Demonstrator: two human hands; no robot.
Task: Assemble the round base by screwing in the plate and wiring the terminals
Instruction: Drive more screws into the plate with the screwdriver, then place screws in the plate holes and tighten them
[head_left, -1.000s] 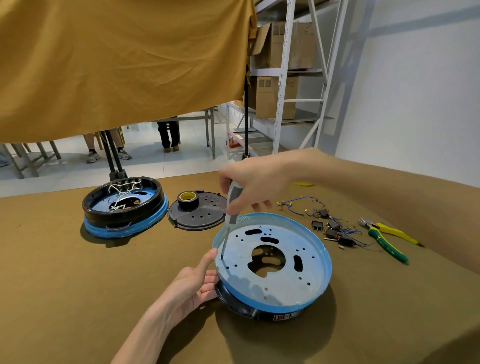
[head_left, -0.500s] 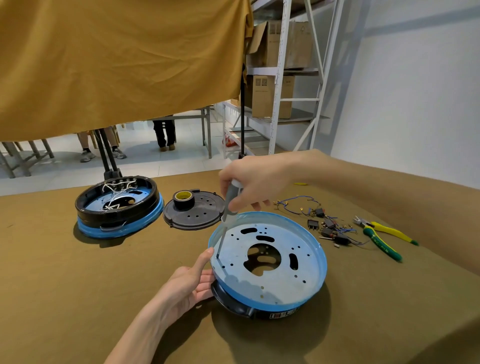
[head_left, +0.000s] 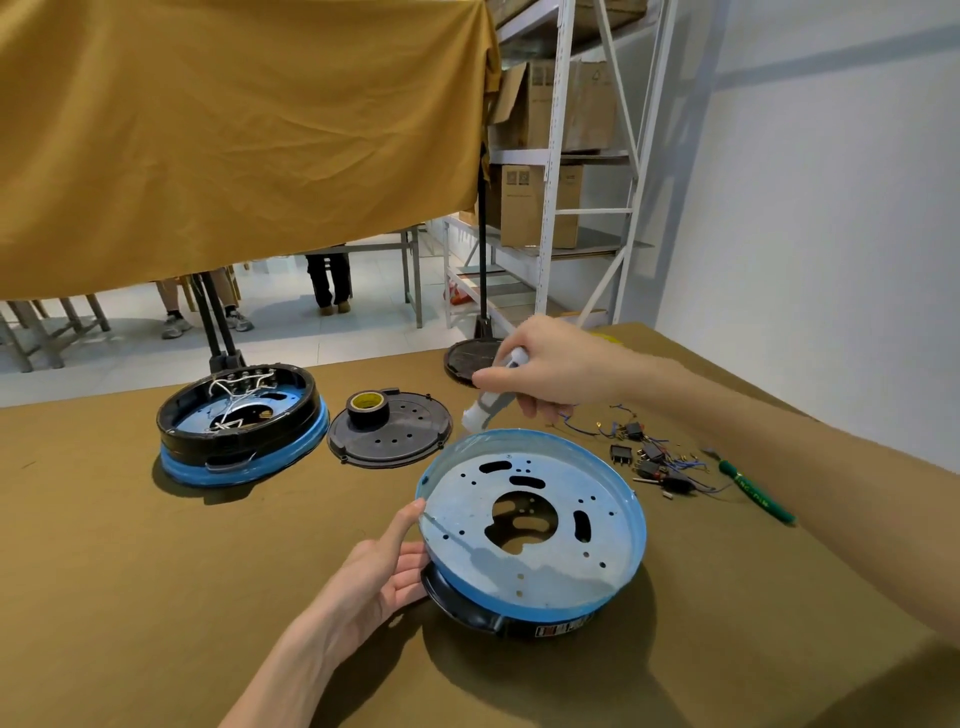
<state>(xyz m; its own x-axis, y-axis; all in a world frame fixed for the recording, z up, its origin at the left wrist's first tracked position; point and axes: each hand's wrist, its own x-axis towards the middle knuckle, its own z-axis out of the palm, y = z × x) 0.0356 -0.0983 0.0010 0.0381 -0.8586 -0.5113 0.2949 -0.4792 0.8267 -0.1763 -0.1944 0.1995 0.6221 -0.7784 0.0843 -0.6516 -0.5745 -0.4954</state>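
The round base (head_left: 530, 525), black-bodied with a perforated blue-filmed plate (head_left: 566, 551) uppermost, lay on the brown table (head_left: 156, 571) at near centre; the left hand (head_left: 382, 566) gripped its left rim, thumb raised against the blue edge, fingers curled under the black body. The right hand (head_left: 550, 369) hovered above the far rim, fingers wrapped round the grey-and-white handle of a screwdriver (head_left: 491, 395); the tool was tilted, its shaft faint over the plate's left part. A second base (head_left: 241, 426), wired inside, sat far left; just right of it lay a black perforated cover (head_left: 389, 431) bearing a roll of black tape (head_left: 368, 408). Loose terminals and wires (head_left: 654, 457) lay right of the near base; a green-handled tool (head_left: 756, 491) lay beyond them, partly hidden by the right forearm.
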